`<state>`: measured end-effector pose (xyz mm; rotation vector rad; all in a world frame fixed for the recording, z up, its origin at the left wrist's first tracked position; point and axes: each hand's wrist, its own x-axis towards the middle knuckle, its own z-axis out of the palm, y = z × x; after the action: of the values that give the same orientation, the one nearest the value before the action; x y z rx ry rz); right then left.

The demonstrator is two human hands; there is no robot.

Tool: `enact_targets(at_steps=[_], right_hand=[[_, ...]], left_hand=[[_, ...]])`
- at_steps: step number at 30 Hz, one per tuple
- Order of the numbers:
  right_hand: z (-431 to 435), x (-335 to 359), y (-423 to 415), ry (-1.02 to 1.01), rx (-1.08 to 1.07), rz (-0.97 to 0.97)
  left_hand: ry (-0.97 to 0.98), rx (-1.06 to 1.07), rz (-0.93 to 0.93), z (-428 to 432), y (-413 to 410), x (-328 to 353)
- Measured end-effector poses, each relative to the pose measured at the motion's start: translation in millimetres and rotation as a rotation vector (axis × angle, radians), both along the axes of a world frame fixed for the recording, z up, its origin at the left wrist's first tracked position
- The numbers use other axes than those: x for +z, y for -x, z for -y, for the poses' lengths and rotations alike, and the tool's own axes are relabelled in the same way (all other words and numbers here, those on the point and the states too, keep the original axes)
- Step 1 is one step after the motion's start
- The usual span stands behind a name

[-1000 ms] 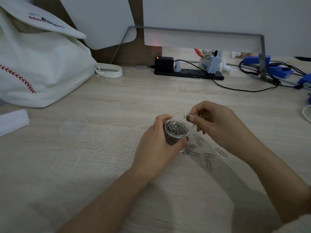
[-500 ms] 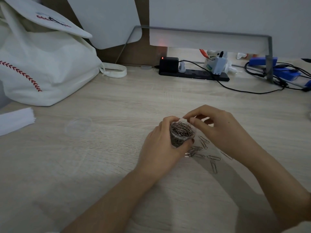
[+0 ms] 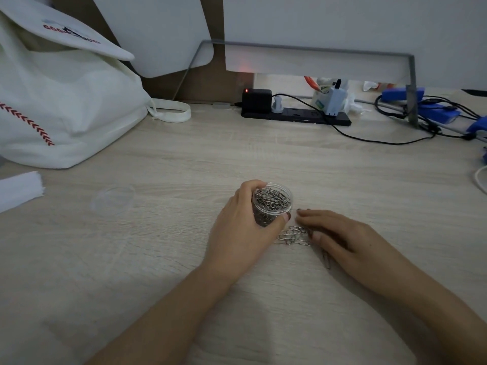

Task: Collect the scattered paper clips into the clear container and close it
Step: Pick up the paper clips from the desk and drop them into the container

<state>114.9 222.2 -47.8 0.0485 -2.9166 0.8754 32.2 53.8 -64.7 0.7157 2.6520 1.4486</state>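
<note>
Left hand: curled round the side of the clear container, thumb on the near wall, holding it upright on the table.
Right hand: released and lying flat on the table just right of the container, fingers stretched out, gripping nothing that I can see.
Step in hand: I judge this to be gathering the next lot of loose clips for the container.
How I would do it: rake the paper clips into one tight heap with the flat fingers, pinch them up together, and lift well over the rim before letting go. I would hold the left hand firm so the container does not tip.
Risk: thin wire lies flat on the wood and may slip a pinch, so I would drag clips to a fingertip first.
Paper clips: small, silver, tangled in a loose bunch between the two hands and touching the right fingertips; a single clip pokes out from under the right palm.
Container: small, round, clear and open-topped, already packed nearly to the rim with clips.
Lid: clear disc lying on the table well to the left, not yet fitted.
Beyond: a white bag far left and a black power strip at the back.
</note>
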Motion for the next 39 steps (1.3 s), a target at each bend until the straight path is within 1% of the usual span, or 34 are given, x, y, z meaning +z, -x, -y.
enact_targets(at_steps=[3, 5, 7, 10, 13, 16, 21, 30, 34, 39], right_hand=[[0.4, 3.4, -9.1, 0.063, 0.025, 0.0], [-0.9, 7.0, -14.1, 0.132, -0.022, -0.044], [-5.6, 9.9, -18.3, 0.101, -0.125, -0.084], [-12.9, 10.5, -25.5, -0.042, -0.266, -0.039], [-10.1, 9.7, -30.9, -0.014, -0.329, 0.044], [-1.4, 6.7, -30.9, 0.017, -0.357, 0.056], [6.6, 0.3, -27.8, -0.014, -0.303, 0.009], [23.4, -0.1, -21.9, 0.06, -0.118, -0.066], [31.2, -2.5, -14.5, 0.14, -0.114, -0.113], [33.6, -5.7, -5.2, 0.115, -0.078, -0.11]], left_hand=[[-0.024, 0.032, 0.017, 0.2, 1.0, -0.4], [-0.028, 0.032, 0.02, 0.0, 1.4, -0.6], [-0.026, 0.025, 0.03, -0.2, 1.5, -1.1], [-0.026, 0.026, 0.033, 0.0, 1.4, -1.4], [-0.029, 0.024, 0.031, 0.3, 1.0, -0.9], [-0.029, 0.024, 0.03, 0.1, 0.8, -0.6], [-0.033, 0.021, 0.032, 0.5, 0.2, -0.9], [-0.028, 0.017, 0.024, 0.2, -0.8, 0.5], [-0.022, 0.021, 0.015, -0.6, -0.8, 1.5], [-0.039, 0.018, 0.014, 0.1, -0.7, 1.0]])
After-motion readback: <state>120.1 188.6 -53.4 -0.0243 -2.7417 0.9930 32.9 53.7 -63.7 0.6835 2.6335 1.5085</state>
